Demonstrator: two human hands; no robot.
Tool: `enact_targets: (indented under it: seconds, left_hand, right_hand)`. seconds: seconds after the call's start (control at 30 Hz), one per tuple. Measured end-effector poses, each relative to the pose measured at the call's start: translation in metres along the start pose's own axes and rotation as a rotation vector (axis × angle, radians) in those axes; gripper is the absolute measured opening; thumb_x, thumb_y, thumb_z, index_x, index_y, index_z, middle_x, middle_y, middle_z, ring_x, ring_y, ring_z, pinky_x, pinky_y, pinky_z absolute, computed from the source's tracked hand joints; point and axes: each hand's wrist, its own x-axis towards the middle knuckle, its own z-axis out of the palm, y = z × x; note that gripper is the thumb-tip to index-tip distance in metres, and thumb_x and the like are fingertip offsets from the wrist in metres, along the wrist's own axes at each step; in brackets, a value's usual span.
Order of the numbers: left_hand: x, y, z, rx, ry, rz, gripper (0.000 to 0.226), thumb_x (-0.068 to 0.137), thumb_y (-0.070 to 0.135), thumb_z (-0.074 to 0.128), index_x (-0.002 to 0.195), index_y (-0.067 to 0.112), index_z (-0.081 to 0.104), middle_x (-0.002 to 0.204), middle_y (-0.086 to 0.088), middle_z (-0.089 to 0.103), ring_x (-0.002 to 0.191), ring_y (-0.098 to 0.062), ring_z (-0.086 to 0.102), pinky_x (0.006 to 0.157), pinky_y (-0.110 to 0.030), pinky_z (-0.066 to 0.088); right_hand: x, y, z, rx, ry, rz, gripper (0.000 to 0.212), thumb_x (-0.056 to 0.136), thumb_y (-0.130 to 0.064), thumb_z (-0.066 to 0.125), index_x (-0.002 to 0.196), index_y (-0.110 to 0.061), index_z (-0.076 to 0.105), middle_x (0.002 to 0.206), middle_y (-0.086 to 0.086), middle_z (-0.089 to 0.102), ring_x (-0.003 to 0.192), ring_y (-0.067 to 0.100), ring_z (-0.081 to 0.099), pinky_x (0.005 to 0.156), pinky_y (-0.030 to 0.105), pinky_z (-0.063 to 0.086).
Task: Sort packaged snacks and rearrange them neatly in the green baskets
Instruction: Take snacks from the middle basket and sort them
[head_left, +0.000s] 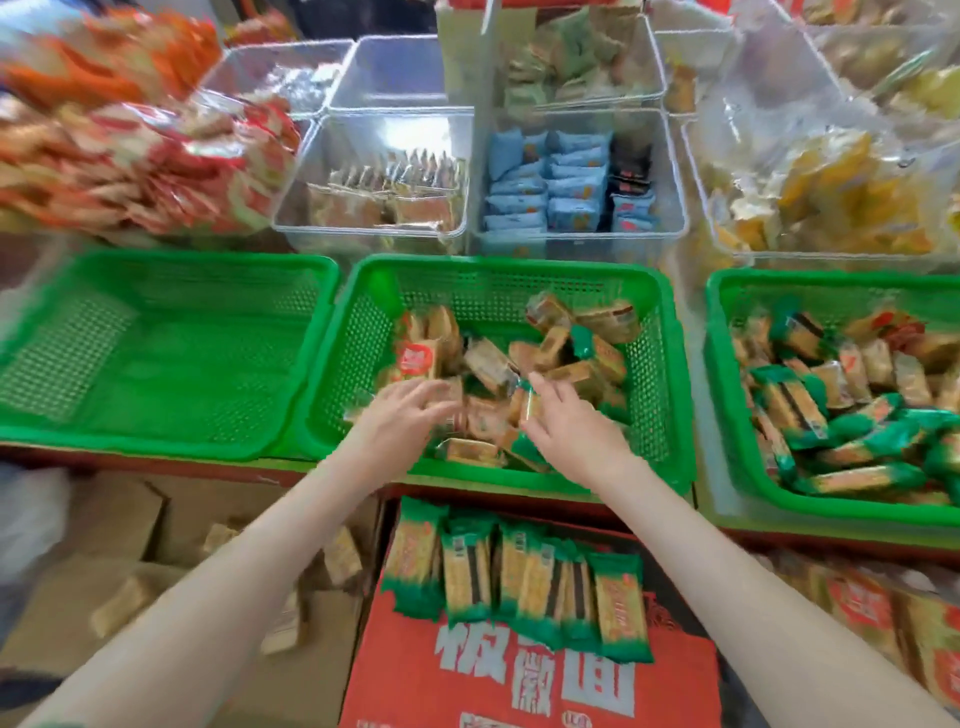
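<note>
Sorting the jumble in the middle basket (509, 271), left hand (400, 422) spread flat, right hand (571, 428) pinches a green-edged packet (530, 409), which likely needs lifting clear next.

The left hand (400, 418) is blurry, so I cannot tell if its fingers (431, 389) hold anything. The right hand (571, 431) covers part of the packet (530, 408) it pinches. The right green basket (831, 279) runs off the picture's edge.

Bright, even and almost shadowless from overhead, with white glare on the clear bins (400, 111), motion smear over the red bags (130, 156) at left, and wide-angle bowing of the green baskets (498, 264).
</note>
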Motion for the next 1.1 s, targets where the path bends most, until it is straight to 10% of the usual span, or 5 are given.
enact_targets:
  seconds: [0.23,0.47,0.7,0.9,1.1]
  left_hand:
    - [0.039,-0.072,0.007,0.316,-0.265,0.337,0.056,0.093,0.007,0.051,0.145,0.025,0.043,0.155,-0.011,0.032,0.144,-0.027,0.028,0.118,-0.043,0.016]
    - [0.057,-0.076,0.005,0.393,-0.315,0.411,0.059,0.099,0.011,0.043,0.153,0.022,0.023,0.161,-0.011,0.015,0.148,-0.025,0.012,0.12,-0.044,0.0]
    - [0.022,-0.041,0.004,-0.086,-0.057,0.11,0.049,0.095,0.013,0.049,0.143,0.016,0.042,0.14,-0.007,0.052,0.127,-0.025,0.049,0.113,-0.041,0.029]
    - [-0.022,0.009,0.017,-0.281,0.124,0.034,0.044,0.097,0.042,0.035,0.105,0.013,0.068,0.092,-0.003,0.069,0.079,-0.024,0.066,0.071,-0.034,0.052]
    - [-0.058,0.039,0.039,-0.11,0.14,-0.042,0.055,0.08,0.035,0.074,0.125,0.006,0.062,0.117,-0.012,0.066,0.111,-0.031,0.063,0.098,-0.047,0.048]
  right_hand:
    - [0.036,-0.026,0.013,-0.079,-0.188,0.153,0.067,0.099,-0.042,0.039,0.153,-0.037,-0.001,0.161,0.006,0.005,0.142,0.039,0.014,0.106,0.046,0.036]
    - [0.032,-0.037,0.015,-0.038,-0.129,-0.029,0.076,0.095,-0.011,0.049,0.148,-0.049,0.011,0.159,-0.007,-0.006,0.141,0.027,0.005,0.1,0.041,0.043]
    - [0.014,-0.048,0.01,0.017,0.028,0.012,0.07,0.094,-0.01,0.05,0.153,-0.032,0.019,0.161,0.0,-0.003,0.142,0.019,0.001,0.117,0.049,0.017]
    - [-0.037,-0.04,0.019,0.019,0.297,-0.007,0.054,0.088,-0.009,0.057,0.139,-0.026,0.05,0.155,0.007,0.027,0.129,0.022,0.021,0.108,0.051,0.029]
    - [-0.095,-0.042,0.065,0.018,0.564,-0.04,0.062,0.079,-0.001,0.069,0.135,-0.021,0.053,0.144,0.009,0.042,0.116,0.025,0.038,0.094,0.047,0.042]
